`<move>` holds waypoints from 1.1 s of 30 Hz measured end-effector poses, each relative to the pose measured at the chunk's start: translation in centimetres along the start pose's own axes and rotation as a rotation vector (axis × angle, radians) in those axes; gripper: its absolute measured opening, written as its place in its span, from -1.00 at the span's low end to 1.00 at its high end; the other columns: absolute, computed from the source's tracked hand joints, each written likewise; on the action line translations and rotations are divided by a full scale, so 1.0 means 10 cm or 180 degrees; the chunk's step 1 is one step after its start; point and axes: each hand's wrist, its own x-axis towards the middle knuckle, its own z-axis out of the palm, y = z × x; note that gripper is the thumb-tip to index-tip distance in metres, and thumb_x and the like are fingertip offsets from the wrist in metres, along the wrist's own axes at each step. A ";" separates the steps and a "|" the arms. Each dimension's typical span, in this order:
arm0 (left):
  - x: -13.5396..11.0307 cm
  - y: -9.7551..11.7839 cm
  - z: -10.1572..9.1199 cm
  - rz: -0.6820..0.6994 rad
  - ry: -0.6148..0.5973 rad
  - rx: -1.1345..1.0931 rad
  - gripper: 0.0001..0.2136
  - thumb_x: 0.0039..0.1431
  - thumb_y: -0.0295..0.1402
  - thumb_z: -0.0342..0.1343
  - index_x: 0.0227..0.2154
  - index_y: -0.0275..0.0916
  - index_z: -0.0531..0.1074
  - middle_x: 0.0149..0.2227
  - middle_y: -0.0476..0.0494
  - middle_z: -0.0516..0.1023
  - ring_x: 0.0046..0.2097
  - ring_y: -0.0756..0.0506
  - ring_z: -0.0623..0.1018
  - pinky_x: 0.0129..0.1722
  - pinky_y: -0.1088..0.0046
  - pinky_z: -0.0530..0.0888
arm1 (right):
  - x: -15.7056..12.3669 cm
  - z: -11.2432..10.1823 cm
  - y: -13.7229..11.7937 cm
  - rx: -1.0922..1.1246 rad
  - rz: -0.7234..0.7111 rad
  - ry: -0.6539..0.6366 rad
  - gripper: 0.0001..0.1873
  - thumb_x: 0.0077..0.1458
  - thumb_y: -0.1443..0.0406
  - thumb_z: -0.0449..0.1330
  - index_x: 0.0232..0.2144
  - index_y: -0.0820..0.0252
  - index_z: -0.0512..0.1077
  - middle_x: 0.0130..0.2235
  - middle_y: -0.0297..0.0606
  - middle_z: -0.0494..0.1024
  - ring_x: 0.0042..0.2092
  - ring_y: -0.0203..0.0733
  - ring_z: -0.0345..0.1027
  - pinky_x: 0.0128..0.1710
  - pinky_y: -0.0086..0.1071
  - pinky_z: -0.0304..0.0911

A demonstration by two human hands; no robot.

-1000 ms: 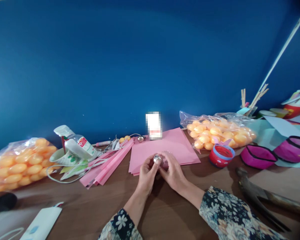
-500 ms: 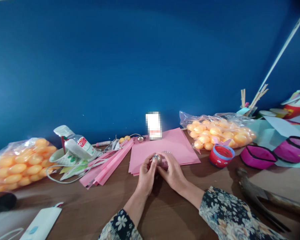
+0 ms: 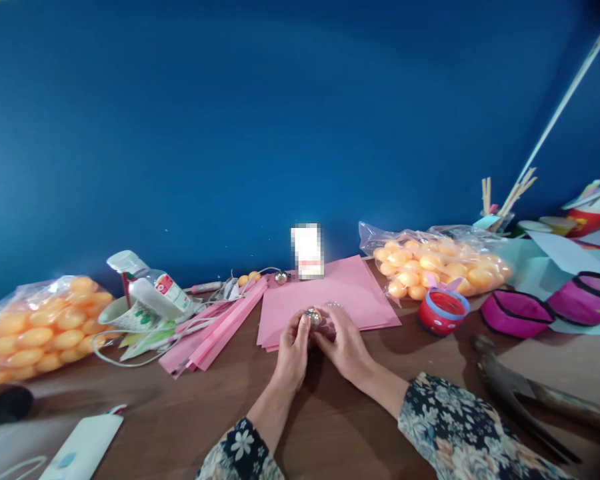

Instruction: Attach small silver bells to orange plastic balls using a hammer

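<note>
A small shiny silver ball (image 3: 313,317) is pinched between my two hands, just over the near edge of the pink paper sheets (image 3: 325,287). My left hand (image 3: 293,353) has its thumb on the near side of the ball, its other fingers curled behind. My right hand (image 3: 349,347) closes round the ball's right side, and its fingertips are partly hidden. Something clear and glinting (image 3: 334,305) shows by the right fingers; I cannot make out what it is. Another silver ball (image 3: 281,277) lies at the back edge of the sheets.
Bags of orange balls stand left (image 3: 35,333) and right (image 3: 440,263). Pink strips (image 3: 220,333), a cable and a clear bottle (image 3: 165,290) lie left. Rightward are a red cup (image 3: 443,320), magenta fabric rings (image 3: 517,313) and a hammer (image 3: 510,387). A blue wall (image 3: 300,133) rises behind.
My left thumb has shifted slightly left and down on the silver ball, so a little more of it shows. Everything else looks the same.
</note>
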 end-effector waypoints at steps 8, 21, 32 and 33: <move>-0.02 0.05 0.03 -0.0031 -0.0066 -0.0045 -0.70 0.08 -0.15 0.06 -0.27 -0.29 0.44 -0.24 -0.18 0.54 -0.22 -0.10 0.52 -0.20 0.40 0.43 | 0.00 0.00 -0.01 0.0033 -0.0047 0.0002 -0.62 0.00 0.39 0.16 -0.08 0.11 0.30 -0.14 -0.17 0.45 -0.08 -0.08 0.29 -0.11 -0.18 0.29; -0.06 0.10 0.05 -0.0118 -0.0031 -0.0051 -0.60 -0.07 -0.20 0.21 -0.17 -0.29 0.45 -0.22 -0.21 0.56 -0.16 -0.15 0.53 -0.20 0.37 0.45 | 0.00 -0.02 -0.02 0.0090 0.0004 -0.0003 -0.64 0.05 0.36 0.12 -0.05 0.13 0.28 -0.13 -0.13 0.43 -0.11 -0.10 0.32 -0.15 -0.21 0.34; -0.04 0.06 0.02 -0.0037 -0.0075 0.0130 -0.66 -0.04 -0.21 0.19 -0.21 -0.28 0.45 -0.23 -0.20 0.55 -0.17 -0.13 0.52 -0.15 0.37 0.44 | -0.01 0.00 0.02 0.0163 0.0011 -0.0011 -0.60 0.04 0.37 0.13 -0.02 0.13 0.25 -0.10 -0.10 0.40 -0.12 -0.10 0.35 -0.16 -0.20 0.38; -0.04 0.06 0.02 -0.0022 -0.0110 0.0154 -0.68 -0.01 -0.22 0.17 -0.20 -0.28 0.45 -0.22 -0.19 0.55 -0.15 -0.13 0.52 -0.12 0.37 0.42 | -0.01 0.01 0.02 0.0163 0.0014 0.0001 -0.60 0.04 0.37 0.12 -0.02 0.14 0.25 -0.10 -0.10 0.40 -0.11 -0.10 0.35 -0.15 -0.20 0.38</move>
